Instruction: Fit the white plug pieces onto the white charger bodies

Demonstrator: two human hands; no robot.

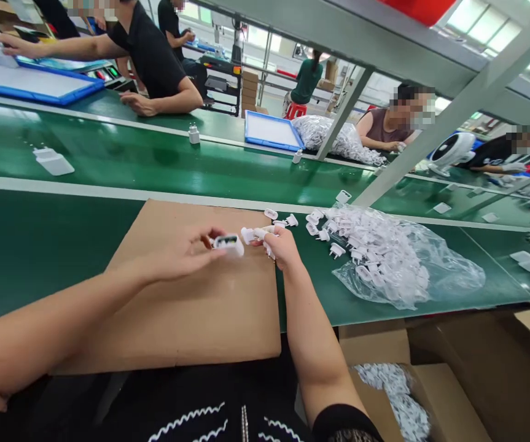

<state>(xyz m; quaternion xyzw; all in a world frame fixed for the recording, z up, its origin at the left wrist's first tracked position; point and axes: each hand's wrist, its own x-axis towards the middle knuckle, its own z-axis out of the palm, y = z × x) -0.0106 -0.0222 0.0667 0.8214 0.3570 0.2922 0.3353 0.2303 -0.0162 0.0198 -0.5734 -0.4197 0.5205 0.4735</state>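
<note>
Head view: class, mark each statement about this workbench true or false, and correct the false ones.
1. The left hand holds a white charger body. True.
2. The right hand is empty. False: it holds small white plug parts.
3. Both hands are over a sheet of cardboard. True.
4. The clear bag of plug pieces lies to the person's left. False: it lies to the right.
5. The belt is red. False: it is green.
</note>
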